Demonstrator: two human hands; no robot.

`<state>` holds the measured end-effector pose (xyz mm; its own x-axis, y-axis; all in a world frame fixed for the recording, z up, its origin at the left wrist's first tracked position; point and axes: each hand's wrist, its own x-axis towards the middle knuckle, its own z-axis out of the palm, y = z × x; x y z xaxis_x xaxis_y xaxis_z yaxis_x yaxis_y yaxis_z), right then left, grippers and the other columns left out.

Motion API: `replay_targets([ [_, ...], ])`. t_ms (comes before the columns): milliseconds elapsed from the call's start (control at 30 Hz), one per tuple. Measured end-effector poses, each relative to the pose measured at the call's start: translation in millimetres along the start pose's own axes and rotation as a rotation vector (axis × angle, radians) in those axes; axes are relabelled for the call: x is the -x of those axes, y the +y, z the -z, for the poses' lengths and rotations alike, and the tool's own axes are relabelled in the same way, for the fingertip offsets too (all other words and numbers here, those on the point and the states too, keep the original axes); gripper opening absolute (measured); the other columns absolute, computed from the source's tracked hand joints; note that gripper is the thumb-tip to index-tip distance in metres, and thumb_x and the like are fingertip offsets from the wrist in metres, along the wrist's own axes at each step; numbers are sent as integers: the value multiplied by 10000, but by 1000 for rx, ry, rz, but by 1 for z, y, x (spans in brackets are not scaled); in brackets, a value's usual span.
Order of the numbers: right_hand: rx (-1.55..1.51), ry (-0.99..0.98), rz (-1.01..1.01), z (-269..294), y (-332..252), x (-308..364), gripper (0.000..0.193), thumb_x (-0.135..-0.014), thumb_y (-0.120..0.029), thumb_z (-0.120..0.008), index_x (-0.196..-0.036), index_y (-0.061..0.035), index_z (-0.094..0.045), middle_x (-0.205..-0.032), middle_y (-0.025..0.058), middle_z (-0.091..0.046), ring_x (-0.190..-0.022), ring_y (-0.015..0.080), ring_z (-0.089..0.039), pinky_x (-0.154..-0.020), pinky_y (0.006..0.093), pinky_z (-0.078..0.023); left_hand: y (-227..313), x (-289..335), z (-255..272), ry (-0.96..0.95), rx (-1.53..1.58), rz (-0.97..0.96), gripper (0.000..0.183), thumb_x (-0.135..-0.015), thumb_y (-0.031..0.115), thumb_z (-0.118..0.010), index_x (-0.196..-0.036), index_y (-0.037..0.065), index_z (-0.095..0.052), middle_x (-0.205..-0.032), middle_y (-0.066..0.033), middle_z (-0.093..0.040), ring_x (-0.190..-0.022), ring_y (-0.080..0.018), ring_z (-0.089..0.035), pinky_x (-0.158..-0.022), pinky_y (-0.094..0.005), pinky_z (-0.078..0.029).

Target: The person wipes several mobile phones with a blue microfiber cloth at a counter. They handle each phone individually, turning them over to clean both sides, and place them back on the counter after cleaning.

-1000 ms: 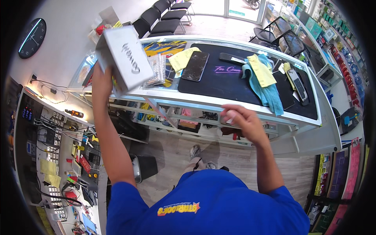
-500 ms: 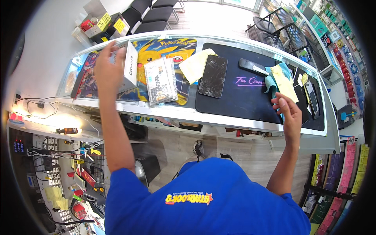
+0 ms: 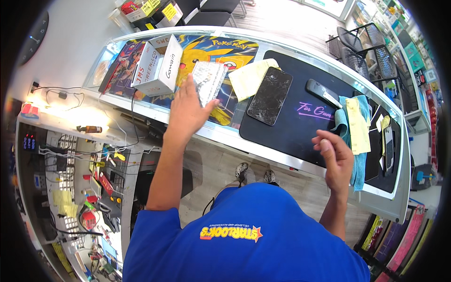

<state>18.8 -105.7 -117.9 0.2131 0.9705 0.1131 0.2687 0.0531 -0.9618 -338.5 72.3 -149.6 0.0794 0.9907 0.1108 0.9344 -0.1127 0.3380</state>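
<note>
My left hand [image 3: 190, 110] is open, fingers stretched out and thumb spread. It lies over the lower left edge of a silvery bubble-wrap packet [image 3: 210, 81]; whether it presses on it I cannot tell. Beyond those fingers stands an open white cardboard box [image 3: 157, 66] with handwriting on its side. My right hand [image 3: 336, 160] hovers at the counter's near edge, loosely curled, with nothing visible in it. Closest to it are a teal cloth [image 3: 358, 169] and a yellow paper slip [image 3: 359, 127]. Between the hands, a phone with a cracked screen [image 3: 270, 96] lies on a black mat [image 3: 291, 136].
A yellow paper sheet [image 3: 249, 77] lies partly under the cracked phone. A dark handheld device [image 3: 324, 93] sits farther right, and another phone [image 3: 389, 148] near the right end. To my left is a lit workbench with cables and a small brown bottle [image 3: 89, 129].
My left hand has come away from the white box, nearer and rightward to the bubble-wrap packet. The right hand has shifted slightly nearer me. The whole view has turned a little.
</note>
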Motion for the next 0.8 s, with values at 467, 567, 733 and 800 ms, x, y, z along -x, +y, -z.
replay_targets([
  [467,-111,-499,132,6,21,-2,234,-1019,-108,-730,-1226,-15,-784,-954,109,-769,-815,157,-703,-743,300,-554,-9,15,32,9,1584,220,901,-866,405,-818,-1587,-9,-469,-1390,-187,-620,-1204,-246,-611,-1023,-375,-527],
  [567,-107,-514,119,4,31,0,222,-1023,-103,-732,-1217,-9,-783,-921,95,-751,-791,147,-686,-739,293,-550,11,34,33,-177,2296,-42,918,-880,399,-798,-1609,-8,-415,-1429,-202,-564,-1191,-297,-583,-1010,-423,-529],
  [733,-120,-530,9,-4,24,0,219,-1032,-103,-727,-1222,-5,-774,-1001,105,-789,-869,152,-739,-793,278,-575,31,67,37,-50,2571,-185,941,-871,368,-804,-1661,84,-380,-1501,-217,-510,-1231,-349,-575,-1017,-485,-535],
  [800,-128,-503,-21,-8,25,-3,219,-1042,-106,-718,-1226,-1,-772,-1015,112,-792,-892,154,-747,-807,278,-579,3,65,63,82,2483,-310,949,-873,354,-816,-1676,104,-376,-1533,-226,-499,-1251,-367,-589,-1036,-512,-545],
])
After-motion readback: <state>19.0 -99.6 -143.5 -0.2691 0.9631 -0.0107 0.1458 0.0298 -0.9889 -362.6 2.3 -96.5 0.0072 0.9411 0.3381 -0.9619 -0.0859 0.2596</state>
